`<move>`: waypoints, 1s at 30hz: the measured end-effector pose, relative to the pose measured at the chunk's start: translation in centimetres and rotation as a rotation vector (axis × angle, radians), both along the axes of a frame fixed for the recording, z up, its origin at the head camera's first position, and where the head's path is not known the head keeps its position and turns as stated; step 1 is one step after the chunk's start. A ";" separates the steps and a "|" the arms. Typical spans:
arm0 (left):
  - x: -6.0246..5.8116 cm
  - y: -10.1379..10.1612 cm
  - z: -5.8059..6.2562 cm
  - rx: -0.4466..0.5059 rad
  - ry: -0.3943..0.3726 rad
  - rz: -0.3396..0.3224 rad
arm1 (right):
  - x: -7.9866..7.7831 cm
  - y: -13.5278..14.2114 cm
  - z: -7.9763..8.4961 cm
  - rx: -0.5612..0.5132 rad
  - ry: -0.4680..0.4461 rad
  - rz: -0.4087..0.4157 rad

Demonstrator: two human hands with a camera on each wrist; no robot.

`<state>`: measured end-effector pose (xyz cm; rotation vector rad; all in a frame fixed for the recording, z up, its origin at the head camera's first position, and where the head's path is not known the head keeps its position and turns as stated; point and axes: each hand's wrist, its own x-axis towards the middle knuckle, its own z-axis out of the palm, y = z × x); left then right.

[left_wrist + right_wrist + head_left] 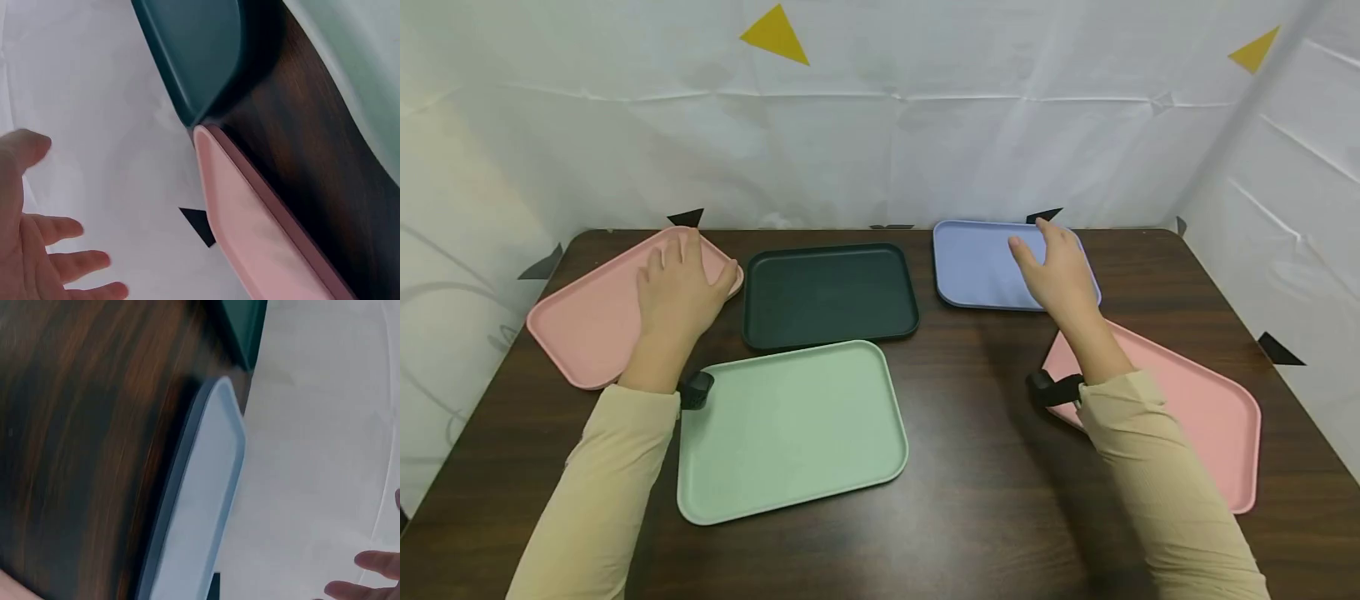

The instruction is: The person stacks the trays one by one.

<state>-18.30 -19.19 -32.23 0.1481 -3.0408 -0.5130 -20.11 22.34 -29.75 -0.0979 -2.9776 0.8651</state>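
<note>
Head: left hand (681, 292), fingers spread, gripping nothing, over smooth, round-cornered pink tray (591, 321), left of frame, long axis rising rightward; right hand (1062, 273), fingers apart, above periwinkle tray (977, 267), upper right, long axis near-level | Left wrist: pink tray lower right, corner pointing up-left | Right wrist: periwinkle tray bottom centre, slanting up-right on wood-grain tabletop (75, 456)

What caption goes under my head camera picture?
Left hand and right hand above a table: two pink trays, one blue tray, one dark green tray, one pale green tray.

No legible text, labels or numbers anywhere.
</note>
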 end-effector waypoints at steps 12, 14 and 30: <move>2.1 -0.3 0.8 0.074 -0.126 -0.067 | 2.3 -2.6 0.4 -0.297 -0.155 0.148; 2.4 -0.5 0.7 0.079 -0.128 -0.077 | 2.6 -3.1 0.3 -0.359 -0.200 0.168; 4.7 -2.4 -0.7 0.127 -0.174 -0.143 | 3.9 -5.8 -3.4 -0.567 -0.347 0.276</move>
